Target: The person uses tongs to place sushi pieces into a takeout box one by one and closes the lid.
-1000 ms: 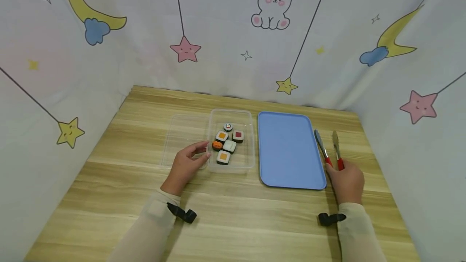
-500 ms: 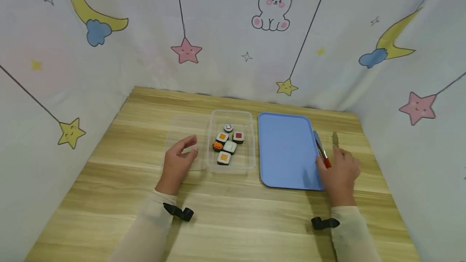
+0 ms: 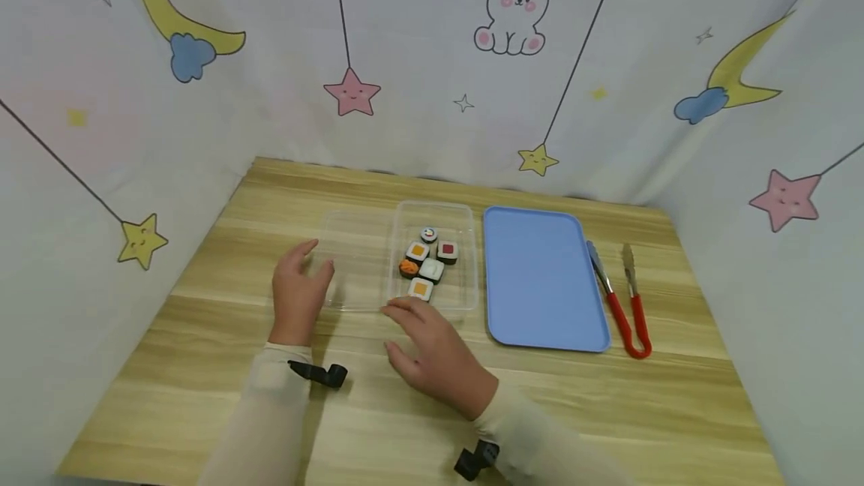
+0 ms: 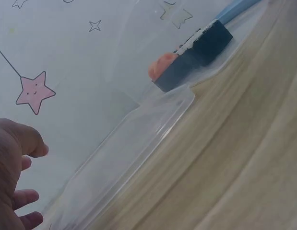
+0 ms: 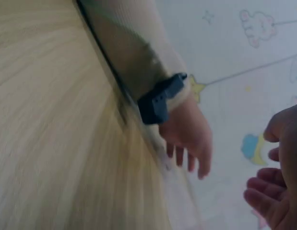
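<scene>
In the head view my left hand [image 3: 297, 295] hovers at the left edge of a clear plastic lid [image 3: 359, 268], fingers loosely bent and holding nothing. My right hand [image 3: 439, 355] is just in front of a clear plastic container [image 3: 466, 292], thumb and fingers apart with nothing between them. Its fingertips overlap the container's near rim in this view. Several sushi pieces sit inside, among them one with an orange topping [image 3: 408, 268] and one with a dark red centre [image 3: 448, 250]. The left wrist view shows the lid [image 4: 124, 158] flat on the table.
A blue tray [image 3: 547, 280] lies right of the container. Beyond it, red-handled tongs [image 3: 628, 321] rest on the wooden table [image 3: 574, 411] with their arms spread. A patterned curtain [image 3: 418, 36] encloses the back and sides.
My right hand has left the tongs and swung left across the table to the container's front. My left hand has drawn away from the container to the lid's left side.
</scene>
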`<state>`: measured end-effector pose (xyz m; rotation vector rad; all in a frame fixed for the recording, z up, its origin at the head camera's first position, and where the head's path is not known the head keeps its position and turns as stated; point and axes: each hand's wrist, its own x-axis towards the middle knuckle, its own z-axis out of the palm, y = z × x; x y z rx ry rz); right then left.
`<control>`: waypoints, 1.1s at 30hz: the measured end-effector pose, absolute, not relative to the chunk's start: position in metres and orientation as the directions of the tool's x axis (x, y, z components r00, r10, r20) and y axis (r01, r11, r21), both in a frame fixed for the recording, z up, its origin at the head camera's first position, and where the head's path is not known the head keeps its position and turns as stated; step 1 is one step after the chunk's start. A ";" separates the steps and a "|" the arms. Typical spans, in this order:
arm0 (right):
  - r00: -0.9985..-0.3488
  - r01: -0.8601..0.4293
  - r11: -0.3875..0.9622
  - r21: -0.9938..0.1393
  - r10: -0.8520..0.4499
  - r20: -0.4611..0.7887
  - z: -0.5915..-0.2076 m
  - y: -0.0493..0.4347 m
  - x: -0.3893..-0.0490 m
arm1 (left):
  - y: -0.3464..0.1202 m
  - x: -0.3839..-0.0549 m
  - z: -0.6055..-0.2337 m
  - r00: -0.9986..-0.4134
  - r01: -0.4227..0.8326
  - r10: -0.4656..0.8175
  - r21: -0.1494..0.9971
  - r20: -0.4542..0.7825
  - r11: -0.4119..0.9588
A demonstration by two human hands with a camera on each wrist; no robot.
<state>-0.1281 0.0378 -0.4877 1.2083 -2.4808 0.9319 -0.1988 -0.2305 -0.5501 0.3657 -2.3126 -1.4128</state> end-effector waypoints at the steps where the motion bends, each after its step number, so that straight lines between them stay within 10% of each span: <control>1: -0.640 -0.756 0.443 -0.483 -0.654 0.402 -0.489 0.028 -0.128 | -0.232 -0.199 -0.551 -0.889 -0.033 -0.421 0.892 0.181 0.452; 13: -0.818 -0.316 0.491 -0.812 -0.575 -0.030 -0.525 -0.016 -0.147 | -0.233 -0.207 -0.559 -0.917 -0.167 -0.397 0.861 0.044 0.481; 33: -0.910 -0.053 0.449 -0.892 -0.389 -0.141 -0.540 -0.038 -0.163 | -0.237 -0.203 -0.556 -0.895 -0.227 -0.445 0.878 -0.018 0.421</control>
